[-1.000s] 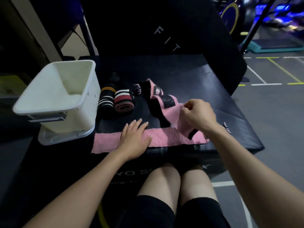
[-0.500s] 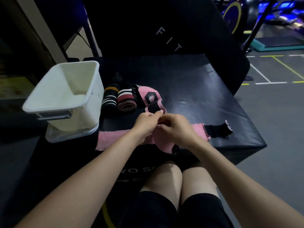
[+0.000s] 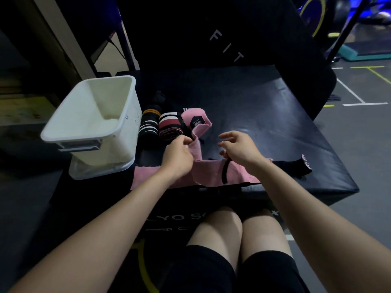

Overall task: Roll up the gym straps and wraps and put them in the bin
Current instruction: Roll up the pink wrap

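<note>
A: Starting big: the bench [image 3: 264, 123] carries it all, and the white bin [image 3: 93, 121] stands at its left end, nothing visible inside. What could go wrong?

B: The pink wrap [image 3: 211, 172] lies unrolled along the near edge, right of the bin. Its long axis runs left to right, the black tail pointing away from the bin, the other end bent up toward the far side. Start skewed and I'd expect a loose, coning roll.

A: And the hands?

B: The left hand [image 3: 179, 153] pinches the raised pink edge beside the bin; the right hand [image 3: 239, 146] hovers with fingers [image 3: 224, 136] released, so the tail could slide off.
</note>
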